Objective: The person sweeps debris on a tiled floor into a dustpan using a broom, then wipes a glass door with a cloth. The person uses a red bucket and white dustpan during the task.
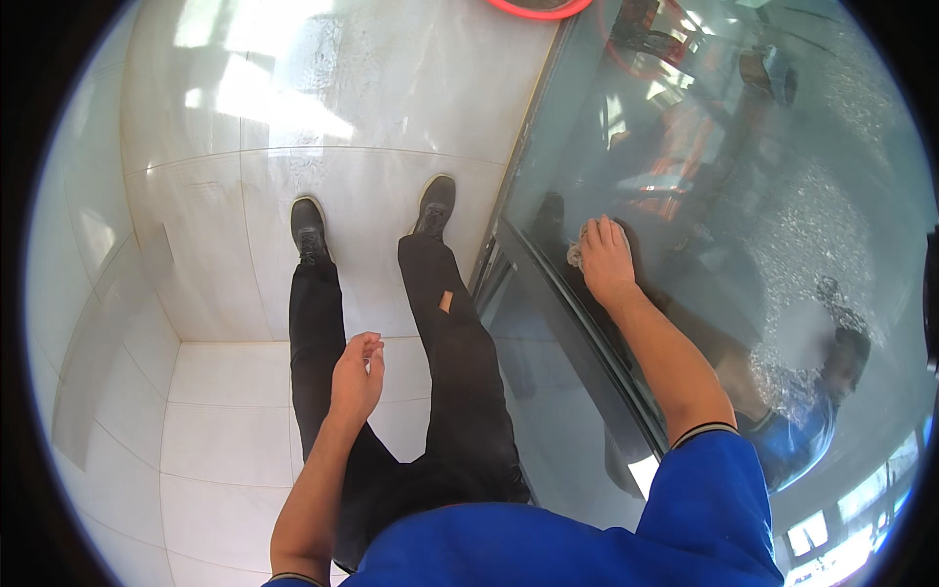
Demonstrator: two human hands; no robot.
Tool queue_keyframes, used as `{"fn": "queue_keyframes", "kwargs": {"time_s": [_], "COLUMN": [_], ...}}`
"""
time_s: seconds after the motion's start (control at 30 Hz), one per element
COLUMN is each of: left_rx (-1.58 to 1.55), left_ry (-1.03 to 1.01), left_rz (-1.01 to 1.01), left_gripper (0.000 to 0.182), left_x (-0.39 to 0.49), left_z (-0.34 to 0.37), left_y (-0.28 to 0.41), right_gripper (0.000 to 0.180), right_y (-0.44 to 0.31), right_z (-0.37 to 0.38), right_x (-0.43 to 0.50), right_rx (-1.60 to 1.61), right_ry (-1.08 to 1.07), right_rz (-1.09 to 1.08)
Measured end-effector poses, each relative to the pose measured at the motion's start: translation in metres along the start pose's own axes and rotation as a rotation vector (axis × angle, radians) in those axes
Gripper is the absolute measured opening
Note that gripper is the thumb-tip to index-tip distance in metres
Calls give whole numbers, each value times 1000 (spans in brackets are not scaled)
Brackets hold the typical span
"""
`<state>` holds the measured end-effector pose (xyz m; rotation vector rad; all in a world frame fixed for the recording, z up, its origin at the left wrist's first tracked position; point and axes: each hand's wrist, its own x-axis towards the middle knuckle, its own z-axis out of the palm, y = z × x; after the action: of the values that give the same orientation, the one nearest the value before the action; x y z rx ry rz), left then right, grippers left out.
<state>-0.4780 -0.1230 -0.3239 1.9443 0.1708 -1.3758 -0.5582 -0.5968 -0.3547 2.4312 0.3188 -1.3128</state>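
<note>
My right hand [607, 258] presses a crumpled light-coloured cloth [576, 254] flat against a large glass pane [704, 249] on the right. The pane mirrors my arm and blue shirt, and wet-looking speckles cover part of its surface. Below the hand, a dark metal frame rail [572, 323] runs along the pane's edge. My left hand [358, 373] hangs in front of my left leg, fingers loosely curled, holding nothing that I can see.
The rim of a red basin [539, 10] shows at the top edge, beside the glass. Pale tiles [198, 279] cover the floor, with bright sun patches at the top. A tiled wall [88, 293] curves along the left side. My dark shoes [438, 202] stand on the tiles near the frame.
</note>
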Motion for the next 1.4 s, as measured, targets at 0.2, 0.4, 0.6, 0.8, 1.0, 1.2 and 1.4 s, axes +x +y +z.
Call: {"fn": "queue_keyframes", "kwargs": {"time_s": [0.2,0.4,0.6,0.8,1.0,1.2,1.4], "left_rx": [-35,-32,-61,-11,-22,-16,10], "left_ry": [-2,-20,-34,-72,-105,-158,-173], "left_rz": [-77,-32,171,370,471,544,511], "left_gripper": [26,27,27,25,22,23,25], "left_x": [22,-4,-43,-81,-94,-97,-75], "left_z": [19,19,-5,-50,-72,-71,-52], "left_y": [-8,24,60,116,128,164,150], "right_gripper": [47,49,48,48,56,56,61], "right_y": [-14,-14,-4,14,38,65,68], "right_z": [42,19,-55,-142,-200,-240,-189], "right_x": [92,57,-87,-230,-337,-365,-275], "right_rx": [27,14,-11,102,151,136,121], "right_ry": [-49,-111,-94,-26,190,186,172], "right_rz": [13,33,69,285,639,753,536]}}
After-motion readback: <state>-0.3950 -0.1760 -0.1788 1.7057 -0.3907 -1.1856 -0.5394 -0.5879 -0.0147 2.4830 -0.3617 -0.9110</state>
